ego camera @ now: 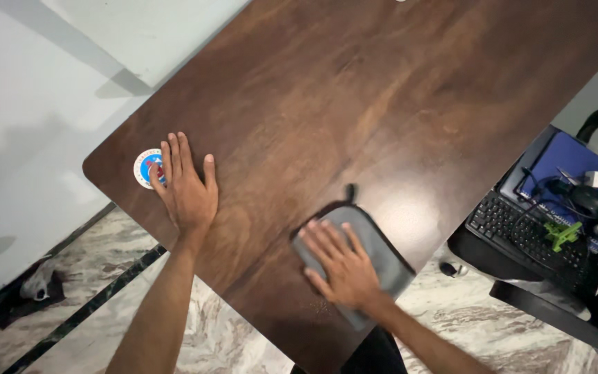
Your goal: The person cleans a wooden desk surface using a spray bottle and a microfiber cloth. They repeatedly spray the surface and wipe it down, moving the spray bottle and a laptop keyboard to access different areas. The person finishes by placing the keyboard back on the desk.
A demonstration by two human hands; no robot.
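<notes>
Table (396,90): dark brown wood-grain top with rounded corners, glossy, a pale glare patch just right of the cloth. Round white-rimmed sticker (145,168) sat near the table's left corner.

Left hand (187,190) lay flat on the wood, palm down, fingers held close together with the thumb out to the side; fingertips overlapped the sticker's edge.

Right hand (344,266) pressed flat on a grey cloth (382,249), fingers slightly spread. The cloth was folded, dark-edged, and lay near the table's near edge, a small loop sticking out at its top.

Floor (237,332): marbled grey-white stone. Pale wall (36,83) to the left, shadows across it.

Right of the table, a black chair (555,305) held a black keyboard (527,242), a blue folder (569,163), cables and a small green object (562,234).
</notes>
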